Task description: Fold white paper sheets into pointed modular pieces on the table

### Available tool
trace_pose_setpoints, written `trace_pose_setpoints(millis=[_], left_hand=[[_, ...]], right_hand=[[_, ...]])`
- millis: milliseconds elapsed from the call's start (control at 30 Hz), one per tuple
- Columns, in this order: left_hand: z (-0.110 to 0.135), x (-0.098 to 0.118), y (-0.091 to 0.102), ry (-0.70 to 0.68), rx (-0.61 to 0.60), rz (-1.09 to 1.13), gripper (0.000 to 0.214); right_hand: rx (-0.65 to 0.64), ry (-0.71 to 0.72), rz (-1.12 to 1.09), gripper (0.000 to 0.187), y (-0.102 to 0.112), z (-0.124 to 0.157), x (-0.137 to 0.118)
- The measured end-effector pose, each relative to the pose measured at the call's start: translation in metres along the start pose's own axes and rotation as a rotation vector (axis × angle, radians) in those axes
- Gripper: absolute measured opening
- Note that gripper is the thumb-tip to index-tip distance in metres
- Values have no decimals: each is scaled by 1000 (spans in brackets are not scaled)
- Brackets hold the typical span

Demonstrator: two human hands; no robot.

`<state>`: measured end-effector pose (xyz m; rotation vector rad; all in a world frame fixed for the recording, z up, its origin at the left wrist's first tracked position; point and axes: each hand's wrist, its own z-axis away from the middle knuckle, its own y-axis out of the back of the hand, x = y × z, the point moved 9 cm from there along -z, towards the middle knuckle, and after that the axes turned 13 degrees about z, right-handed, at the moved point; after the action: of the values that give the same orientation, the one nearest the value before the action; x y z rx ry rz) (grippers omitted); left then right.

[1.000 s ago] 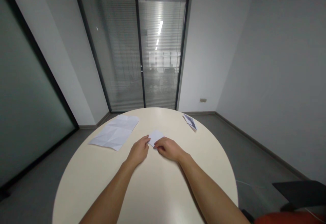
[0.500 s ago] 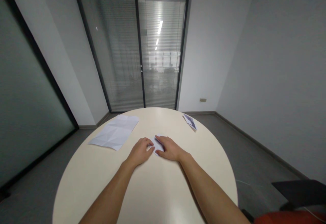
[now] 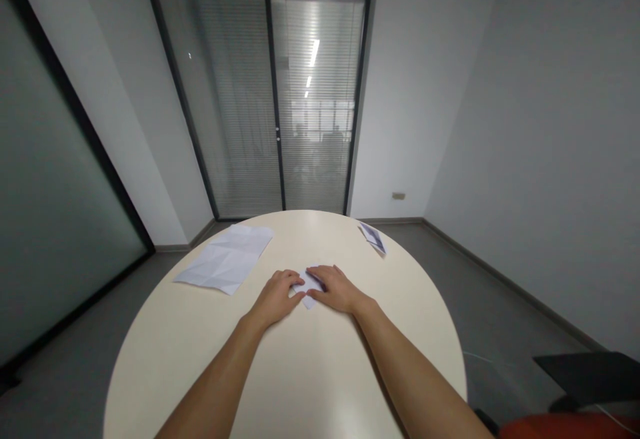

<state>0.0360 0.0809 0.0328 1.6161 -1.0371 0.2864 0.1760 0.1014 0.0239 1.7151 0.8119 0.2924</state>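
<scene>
A small piece of folded paper [image 3: 310, 282] lies on the round cream table [image 3: 300, 372], one corner pointing toward me. My left hand [image 3: 280, 296] grips its left edge, thumb and curled fingers on the paper. From the other side my right hand [image 3: 336, 288] holds it, with the thumb near the left thumb and the fingers along the top edge. Both hands cover the paper's sides, so only its middle and lower tip show.
To the left rests a large creased white sheet [image 3: 225, 258]. Another folded paper piece [image 3: 373, 238] with a dark printed side sits near the table's far right edge. A black and red chair [image 3: 565, 426] stands at the lower right, beyond the table.
The folded paper has shifted or turned slightly between my hands, and its lower tip now shows more clearly. My right thumb and fingers have moved a little; the other papers stay put.
</scene>
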Motion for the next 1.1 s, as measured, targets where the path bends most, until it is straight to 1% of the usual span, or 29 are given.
trace_pose_setpoints(millis=[133,200,267,367,433,533,667,767,867,933,1100], left_hand=[[0,-1,-1,6,-7,-20,27],[0,1,-1,7,-10,-28,27],[0,3,0,9,-10,-40,27],[1,6,2,23,-4,-75,25],[1,7,4,29,-1,-107,25],[0,8,5,24,0,-148,24],[0,7,0,3,-21,-105,28],[1,5,-5,4,-50,-55,31],[1,3,-6,1,-58,-67,30],[1,3,-5,-8,-58,-86,30],[1,4,-4,-27,-49,-116,29]], right_hand=[[6,-117,58,45,6,0,9],[32,-145,95,39,11,0,10],[79,-130,117,35,18,-2,8],[129,-81,117,36,24,-3,0],[118,-49,101,38,23,-3,-4],[71,-19,90,34,18,-4,-8],[68,-76,134,27,17,-4,0],[74,-133,177,24,21,-4,7],[92,-171,210,23,27,-3,9],[99,-165,194,23,29,-4,6],[51,-104,91,25,19,-5,0]])
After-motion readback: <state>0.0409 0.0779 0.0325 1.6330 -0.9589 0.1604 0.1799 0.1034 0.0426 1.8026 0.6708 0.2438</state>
